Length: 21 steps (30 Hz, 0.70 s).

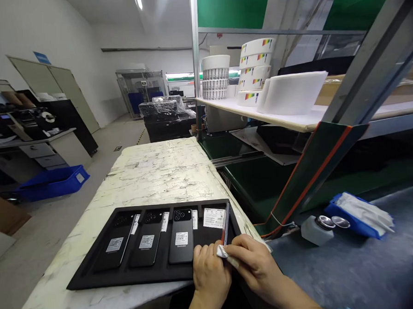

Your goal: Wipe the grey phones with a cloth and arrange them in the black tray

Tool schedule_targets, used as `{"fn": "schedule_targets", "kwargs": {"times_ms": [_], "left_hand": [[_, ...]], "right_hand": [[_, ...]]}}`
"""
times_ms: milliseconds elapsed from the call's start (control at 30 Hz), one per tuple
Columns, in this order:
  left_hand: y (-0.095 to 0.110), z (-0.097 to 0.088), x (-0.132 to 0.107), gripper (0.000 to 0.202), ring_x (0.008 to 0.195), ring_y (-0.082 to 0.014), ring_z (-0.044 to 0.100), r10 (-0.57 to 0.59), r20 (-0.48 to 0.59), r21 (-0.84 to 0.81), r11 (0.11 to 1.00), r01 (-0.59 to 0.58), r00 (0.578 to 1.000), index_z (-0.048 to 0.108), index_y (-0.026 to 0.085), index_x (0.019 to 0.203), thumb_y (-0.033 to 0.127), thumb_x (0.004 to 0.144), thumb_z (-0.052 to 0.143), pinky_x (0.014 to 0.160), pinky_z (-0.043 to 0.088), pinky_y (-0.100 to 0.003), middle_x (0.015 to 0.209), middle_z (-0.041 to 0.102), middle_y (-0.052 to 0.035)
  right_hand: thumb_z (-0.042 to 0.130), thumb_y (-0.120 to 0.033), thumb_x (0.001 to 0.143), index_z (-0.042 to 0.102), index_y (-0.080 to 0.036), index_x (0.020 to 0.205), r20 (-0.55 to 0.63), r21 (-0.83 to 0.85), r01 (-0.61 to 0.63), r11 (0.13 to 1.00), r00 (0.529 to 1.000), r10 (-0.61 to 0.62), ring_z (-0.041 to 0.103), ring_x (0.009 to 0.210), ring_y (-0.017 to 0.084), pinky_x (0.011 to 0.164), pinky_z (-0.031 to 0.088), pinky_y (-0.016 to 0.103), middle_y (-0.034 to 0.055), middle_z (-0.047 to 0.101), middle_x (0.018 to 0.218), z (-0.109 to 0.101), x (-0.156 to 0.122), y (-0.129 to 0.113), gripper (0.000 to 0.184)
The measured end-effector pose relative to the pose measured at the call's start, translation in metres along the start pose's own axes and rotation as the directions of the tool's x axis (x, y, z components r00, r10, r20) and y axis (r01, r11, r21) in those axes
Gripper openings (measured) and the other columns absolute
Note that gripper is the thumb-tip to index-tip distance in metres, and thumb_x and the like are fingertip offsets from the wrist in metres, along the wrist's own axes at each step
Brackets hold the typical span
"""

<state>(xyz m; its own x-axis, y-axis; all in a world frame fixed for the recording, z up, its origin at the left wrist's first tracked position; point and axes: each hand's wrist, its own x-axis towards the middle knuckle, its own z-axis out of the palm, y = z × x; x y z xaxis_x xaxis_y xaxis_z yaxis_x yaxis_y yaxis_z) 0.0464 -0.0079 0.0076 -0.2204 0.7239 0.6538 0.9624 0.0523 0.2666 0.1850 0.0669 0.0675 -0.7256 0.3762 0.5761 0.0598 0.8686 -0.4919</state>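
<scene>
A smartphone stands on its edge over the right-hand compartment of a black tray. My left hand is closed round its lower part. My right hand pinches a white wipe against the phone's near end. Farther left in the tray lie three dark phones: a left phone, a middle phone and a grey phone. Each has its back up and a white label on it. A white printed label shows in the compartment behind the held phone.
The tray rests on a cracked, cream-coloured table. At the right, a metal post with a green cover rises beside a shelf of label rolls. A white pump bottle and a blue bin of wipes are lower right.
</scene>
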Motion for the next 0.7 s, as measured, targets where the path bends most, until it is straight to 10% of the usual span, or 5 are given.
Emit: {"fn": "schedule_targets", "kwargs": {"times_ms": [267, 533, 700], "left_hand": [[0.0, 0.003, 0.005, 0.013, 0.063, -0.021, 0.053, -0.006, 0.014, 0.02, 1.0, 0.006, 1.0, 0.057, 0.018, 0.102, 0.022, 0.097, 0.046, 0.069, 0.034, -0.039, 0.07, 0.057, 0.0], [-0.002, 0.005, 0.002, 0.024, 0.064, -0.0213, 0.054, 0.033, -0.028, -0.009, 0.999, -0.033, 0.999, 0.058, 0.017, 0.102, 0.024, 0.1, 0.035, 0.071, 0.034, -0.039, 0.072, 0.06, -0.0027], [0.0, 0.002, 0.006, 0.016, 0.063, -0.0204, 0.055, 0.007, 0.002, 0.018, 1.0, -0.008, 1.0, 0.057, 0.018, 0.102, 0.02, 0.098, 0.042, 0.071, 0.033, -0.038, 0.069, 0.058, -0.0004]], "right_hand": [[0.055, -0.025, 0.095, 0.072, -0.02, 0.103, -0.1, -0.051, -0.166, 0.985, 0.982, 0.16, 0.061, 0.073, 0.016, 0.067, 0.05, 0.027, 0.0059, 0.061, 0.085, -0.013, 0.052, 0.075, 0.019], [0.047, -0.021, 0.096, 0.069, -0.023, 0.11, 0.181, 0.067, -0.102, 0.993, 0.98, 0.089, 0.061, 0.076, 0.016, 0.068, 0.05, 0.025, 0.0061, 0.061, 0.087, -0.007, 0.017, 0.013, 0.026], [0.05, -0.027, 0.096, 0.073, -0.018, 0.099, -0.019, -0.051, -0.198, 0.979, 0.98, 0.198, 0.061, 0.075, 0.017, 0.069, 0.05, 0.028, 0.0074, 0.063, 0.087, -0.013, 0.054, 0.063, 0.024]]}}
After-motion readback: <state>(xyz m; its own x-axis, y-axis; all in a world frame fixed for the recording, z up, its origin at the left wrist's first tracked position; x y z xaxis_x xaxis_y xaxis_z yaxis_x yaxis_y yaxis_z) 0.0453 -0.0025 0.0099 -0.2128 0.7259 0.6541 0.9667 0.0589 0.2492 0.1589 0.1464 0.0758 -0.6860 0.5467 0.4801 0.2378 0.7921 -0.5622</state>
